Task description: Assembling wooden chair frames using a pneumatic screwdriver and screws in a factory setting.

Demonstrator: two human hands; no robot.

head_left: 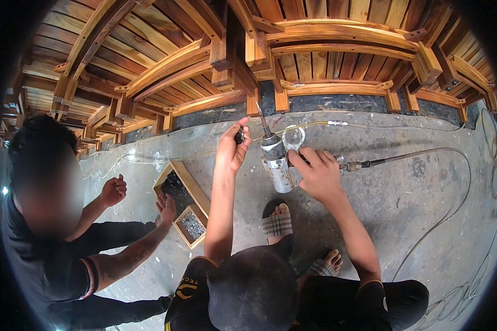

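Cap [252, 292], black, sits lowest, closest to me, well behind the fingers of both hands. R hand [321, 171] is wrapped round the driver's [276, 165] grip, fingers bent in tight, index laid along its near side; can't tell if it's on a trigger. Driver itself is btwn the two hands, just L of the R fingers, its bit [262, 118] pointing up & slightly L, tip beside the L fingertips, apart from them. L hand [232, 146] is palm up, fingers curled round some small dark bits [239, 135]; can't tell what kind or how many. Pale ring [294, 132] just ahead of the R fingers; can't tell if it's joined to the driver. Hose [419, 151] runs off R of the R fingers, then bends down over the floor [370, 220]. Thin yellowish line [315, 124] lies ahead of the R fingers. L of & below the L fingers: wooden box [190, 183] w/ black bits [173, 186], & a smaller box [181, 235] of silver bits [193, 225] at its near end. Co-worker [49, 270] sits further L, one hand [167, 208] right by the box, fingers straightish; other hand [114, 190] w/ fingers half curled. Slatted wood frames [342, 36] stand beyond all the fingers. Sandal [276, 225], checked, below & btwn the hands
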